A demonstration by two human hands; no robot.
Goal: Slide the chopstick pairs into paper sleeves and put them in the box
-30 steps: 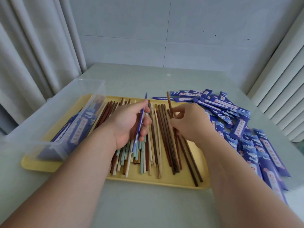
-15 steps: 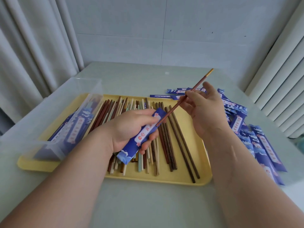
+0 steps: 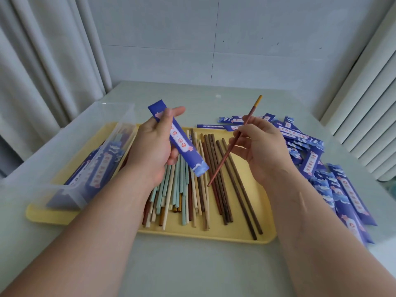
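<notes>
A pale bench [image 3: 192, 264] carries a yellow tray [image 3: 235, 234]. On the tray's left end stands a clear box [image 3: 70, 146] with filled sleeves [image 3: 102, 166] inside. Off the tray's right edge lies a heap of blue paper sleeves [image 3: 342, 189]. Loose chopsticks [image 3: 192, 189] in brown, cream and teal cover the tray's middle. Above the tray, the left hand [image 3: 154, 144] has its grip closed round one blue sleeve [image 3: 182, 144], held slanting. Over the tray's right half, the right hand [image 3: 263, 146] pinches a reddish-brown chopstick [image 3: 225, 161] in its grip, gold tip pointing up and away.
</notes>
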